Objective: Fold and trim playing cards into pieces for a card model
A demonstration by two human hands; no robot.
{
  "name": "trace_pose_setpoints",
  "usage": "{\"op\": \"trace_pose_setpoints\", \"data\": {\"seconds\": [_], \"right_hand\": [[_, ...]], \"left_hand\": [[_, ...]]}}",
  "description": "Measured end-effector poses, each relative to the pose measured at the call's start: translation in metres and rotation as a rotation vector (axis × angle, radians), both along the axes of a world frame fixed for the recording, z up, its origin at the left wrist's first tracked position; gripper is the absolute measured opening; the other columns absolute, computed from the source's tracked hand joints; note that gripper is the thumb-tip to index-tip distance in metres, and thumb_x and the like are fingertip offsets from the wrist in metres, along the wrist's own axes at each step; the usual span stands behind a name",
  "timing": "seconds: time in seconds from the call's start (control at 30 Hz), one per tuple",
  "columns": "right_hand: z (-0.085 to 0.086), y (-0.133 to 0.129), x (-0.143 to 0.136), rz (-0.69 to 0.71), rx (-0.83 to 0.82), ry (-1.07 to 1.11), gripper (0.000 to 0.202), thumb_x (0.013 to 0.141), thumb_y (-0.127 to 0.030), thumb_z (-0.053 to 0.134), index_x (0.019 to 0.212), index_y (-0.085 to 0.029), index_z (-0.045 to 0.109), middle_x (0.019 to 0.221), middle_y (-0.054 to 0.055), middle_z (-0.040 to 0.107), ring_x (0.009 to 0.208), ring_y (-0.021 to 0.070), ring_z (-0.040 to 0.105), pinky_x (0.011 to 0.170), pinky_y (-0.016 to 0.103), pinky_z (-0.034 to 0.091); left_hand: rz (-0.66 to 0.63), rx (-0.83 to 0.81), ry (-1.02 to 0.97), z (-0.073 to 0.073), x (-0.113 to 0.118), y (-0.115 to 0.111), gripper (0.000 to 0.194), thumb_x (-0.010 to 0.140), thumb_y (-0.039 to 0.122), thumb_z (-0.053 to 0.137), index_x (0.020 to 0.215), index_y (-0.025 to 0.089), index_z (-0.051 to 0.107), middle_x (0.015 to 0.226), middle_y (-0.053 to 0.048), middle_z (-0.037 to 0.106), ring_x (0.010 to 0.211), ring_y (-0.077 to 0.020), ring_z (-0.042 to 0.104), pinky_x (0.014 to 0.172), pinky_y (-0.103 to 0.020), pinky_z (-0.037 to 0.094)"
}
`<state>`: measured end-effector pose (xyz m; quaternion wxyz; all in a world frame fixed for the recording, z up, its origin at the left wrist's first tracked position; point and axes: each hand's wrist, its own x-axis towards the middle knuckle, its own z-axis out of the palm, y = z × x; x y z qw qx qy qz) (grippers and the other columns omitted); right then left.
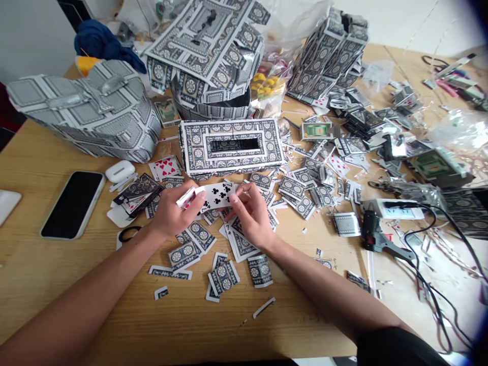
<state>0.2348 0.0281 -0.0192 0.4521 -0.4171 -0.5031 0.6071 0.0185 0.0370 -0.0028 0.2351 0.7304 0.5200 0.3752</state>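
Both hands meet over the middle of the wooden table (46,264). My left hand (173,213) grips a small stack of playing cards (213,195) whose top card shows black clubs. My right hand (249,213) pinches the right end of that top card with thumb and fingers. Under and around the hands lie several cut card pieces (223,274) with blue-grey patterned backs. Just beyond the hands stands a flat box (231,147) covered in card backs, with a slot in its top.
A black phone (72,203) and a white earbud case (120,171) lie at the left. A large card-covered bag shape (91,109) and other card structures (208,51) stand at the back. A black glue gun (375,236) with its cable lies at the right among scraps.
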Motion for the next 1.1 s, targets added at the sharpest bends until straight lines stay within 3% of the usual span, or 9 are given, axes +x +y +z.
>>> {"op": "trace_pose_setpoints", "data": {"seconds": [0.1, 0.33, 0.5, 0.6, 0.83, 0.97, 1.1], "right_hand": [[0.001, 0.000, 0.002, 0.013, 0.036, -0.035, 0.033, 0.102, -0.056, 0.062, 0.098, -0.027, 0.048, 0.080, -0.004, 0.055, 0.063, 0.0143, 0.062, 0.057, 0.031, 0.060], [-0.007, 0.000, 0.000, 0.033, 0.089, -0.070, 0.030, 0.095, -0.046, 0.077, 0.096, -0.025, 0.057, 0.080, -0.002, 0.062, 0.064, 0.0138, 0.063, 0.058, 0.030, 0.053], [-0.012, 0.002, 0.000, -0.054, 0.118, -0.170, 0.031, 0.091, -0.046, 0.082, 0.098, -0.025, 0.061, 0.083, -0.001, 0.064, 0.064, 0.0127, 0.058, 0.057, 0.029, 0.049], [-0.011, 0.003, 0.000, -0.058, 0.134, -0.200, 0.031, 0.090, -0.047, 0.083, 0.097, -0.024, 0.062, 0.080, -0.002, 0.063, 0.064, 0.0126, 0.054, 0.057, 0.029, 0.046], [-0.005, 0.001, 0.002, 0.005, 0.179, -0.184, 0.026, 0.095, -0.044, 0.078, 0.096, -0.023, 0.062, 0.081, -0.002, 0.062, 0.063, 0.0114, 0.051, 0.057, 0.029, 0.041], [-0.006, 0.001, 0.002, 0.042, 0.159, -0.151, 0.032, 0.088, -0.043, 0.085, 0.099, -0.023, 0.062, 0.082, -0.003, 0.064, 0.063, 0.0111, 0.053, 0.057, 0.027, 0.043], [-0.007, 0.001, 0.001, 0.030, 0.139, -0.138, 0.031, 0.089, -0.039, 0.084, 0.098, -0.023, 0.059, 0.083, -0.003, 0.065, 0.065, 0.0114, 0.057, 0.058, 0.027, 0.045]], "left_hand": [[-0.007, 0.017, 0.024, 0.001, 0.001, 0.001, 0.027, 0.098, 0.030, 0.061, 0.074, 0.022, 0.054, 0.055, 0.006, 0.055, 0.048, -0.0098, 0.045, 0.051, -0.024, 0.039], [-0.146, 0.037, -0.016, -0.002, -0.002, 0.001, 0.030, 0.096, 0.033, 0.069, 0.073, 0.021, 0.052, 0.060, 0.005, 0.054, 0.054, -0.0096, 0.046, 0.054, -0.025, 0.040], [-0.242, -0.089, -0.139, -0.003, -0.007, 0.000, 0.023, 0.100, 0.033, 0.061, 0.080, 0.021, 0.058, 0.063, 0.004, 0.055, 0.054, -0.0105, 0.046, 0.053, -0.026, 0.038], [-0.221, -0.138, -0.186, -0.002, -0.007, 0.000, 0.024, 0.100, 0.034, 0.060, 0.080, 0.021, 0.059, 0.060, 0.005, 0.055, 0.052, -0.0098, 0.046, 0.051, -0.026, 0.037], [-0.148, -0.089, -0.089, 0.000, 0.001, 0.002, 0.026, 0.096, 0.036, 0.069, 0.077, 0.021, 0.059, 0.060, 0.006, 0.055, 0.051, -0.0087, 0.047, 0.053, -0.024, 0.040], [-0.137, -0.068, -0.081, -0.001, 0.000, 0.001, 0.027, 0.094, 0.035, 0.072, 0.075, 0.021, 0.058, 0.057, 0.007, 0.053, 0.049, -0.0082, 0.045, 0.051, -0.024, 0.039], [-0.126, -0.057, -0.117, -0.002, -0.004, 0.001, 0.017, 0.097, 0.031, 0.060, 0.083, 0.021, 0.064, 0.069, 0.002, 0.064, 0.059, -0.0130, 0.055, 0.061, -0.028, 0.047]]}}
